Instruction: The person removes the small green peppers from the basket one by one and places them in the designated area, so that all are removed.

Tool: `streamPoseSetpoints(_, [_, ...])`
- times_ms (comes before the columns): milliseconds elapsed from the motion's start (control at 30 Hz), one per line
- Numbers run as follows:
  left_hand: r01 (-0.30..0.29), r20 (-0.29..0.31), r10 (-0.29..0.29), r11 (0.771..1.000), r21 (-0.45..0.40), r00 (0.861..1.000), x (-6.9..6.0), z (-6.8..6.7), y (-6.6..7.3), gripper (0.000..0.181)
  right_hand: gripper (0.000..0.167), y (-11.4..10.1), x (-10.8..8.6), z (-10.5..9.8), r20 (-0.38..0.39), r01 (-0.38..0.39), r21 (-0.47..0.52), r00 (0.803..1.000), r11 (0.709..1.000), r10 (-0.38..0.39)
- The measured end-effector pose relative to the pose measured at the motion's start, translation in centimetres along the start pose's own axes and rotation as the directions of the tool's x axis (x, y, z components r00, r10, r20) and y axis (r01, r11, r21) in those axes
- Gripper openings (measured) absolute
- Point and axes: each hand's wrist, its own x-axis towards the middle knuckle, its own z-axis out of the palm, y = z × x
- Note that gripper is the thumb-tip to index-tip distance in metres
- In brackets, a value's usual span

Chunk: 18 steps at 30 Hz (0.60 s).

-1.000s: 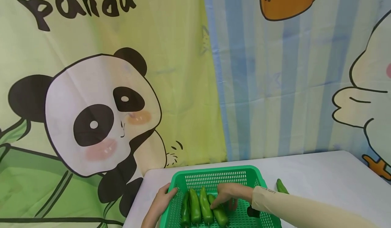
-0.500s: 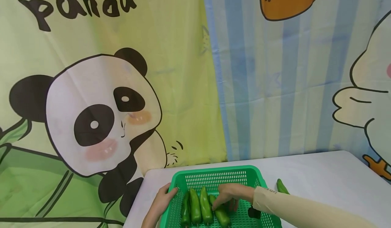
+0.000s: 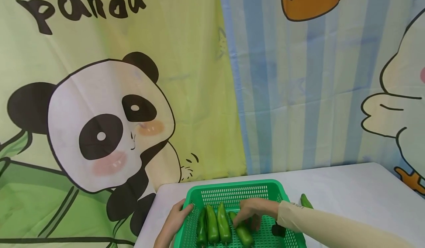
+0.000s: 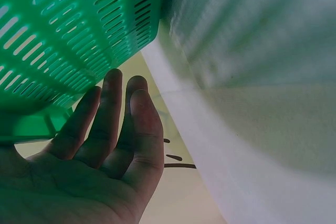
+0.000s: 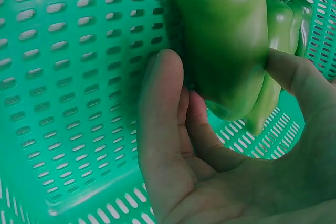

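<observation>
A green basket [image 3: 232, 184] with slotted walls stands on the white tabletop [image 3: 345, 196], its near edge cut off by the bottom of the head view. The left hand [image 3: 175, 219] holds it at the left side: the thumb hooks over the rim, and the other fingers [image 4: 107, 111] extend, slightly bent, along the outside of the wall. The right hand [image 3: 250, 212] reaches into the basket and grips a plump green pepper [image 5: 223, 35] — thumb on one flank, fingers on the opposite one. Whether that pepper touches the basket floor I cannot tell. Just to its left, three more peppers [image 3: 212, 226] lie side by side, tips pointing away from the person. Another pepper [image 3: 306, 201] lies on the tabletop, right of the basket, partly hidden behind the pale sleeve [image 3: 327, 224]. Behind everything hang printed cloths — a yellow-green panda curtain [image 3: 199, 93] on the left, a blue-striped curtain [image 3: 282, 93] on the right.
</observation>
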Motion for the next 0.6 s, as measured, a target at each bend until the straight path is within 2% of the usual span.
streamPoseSetpoints(100, [0.001, -0.002, -0.001, 1.000, -0.001, 1.000, 0.0, -0.1, 0.0, 0.050, 0.047, -2.4, -4.1, 0.0, -0.011, -0.021, -0.031, 1.000, 0.999, 0.021])
streamPoseSetpoints(200, [0.001, -0.002, -0.001, 1.000, -0.001, 1.000, 0.1, -0.1, 0.1, 0.050, 0.040, -3.6, -6.5, 0.0, -0.015, -0.016, -0.035, 1.000, 0.999, 0.016])
streamPoseSetpoints(267, [0.002, 0.002, -0.002, 1.000, -0.004, 1.000, 0.1, -0.2, 0.1, 0.050, 0.039, -3.8, -6.8, -0.2, -0.011, -0.021, -0.041, 1.000, 0.999, 0.021])
streamPoseSetpoints(333, [0.004, 0.006, -0.004, 1.000, -0.005, 1.000, 0.1, -0.2, 0.1, 0.051, 0.042, -3.5, -6.4, -0.4, -0.007, -0.019, -0.050, 1.000, 0.999, 0.019])
streamPoseSetpoints(467, [0.015, 0.015, -0.015, 1.000, -0.007, 1.000, 0.1, -0.2, 0.1, 0.051, 0.057, -3.2, -5.8, -0.8, 0.006, -0.020, -0.036, 1.000, 0.999, 0.021])
streamPoseSetpoints(533, [0.014, 0.013, -0.014, 1.000, -0.006, 1.000, 0.1, -0.2, 0.1, 0.051, 0.057, -3.6, -6.6, -0.9, 0.014, -0.026, -0.012, 1.000, 1.000, 0.026])
streamPoseSetpoints(600, [0.007, 0.012, -0.007, 1.000, -0.005, 1.000, 0.0, -0.1, 0.2, 0.051, 0.049, -4.1, -7.8, -1.1, 0.024, -0.008, -0.009, 1.000, 1.000, 0.008])
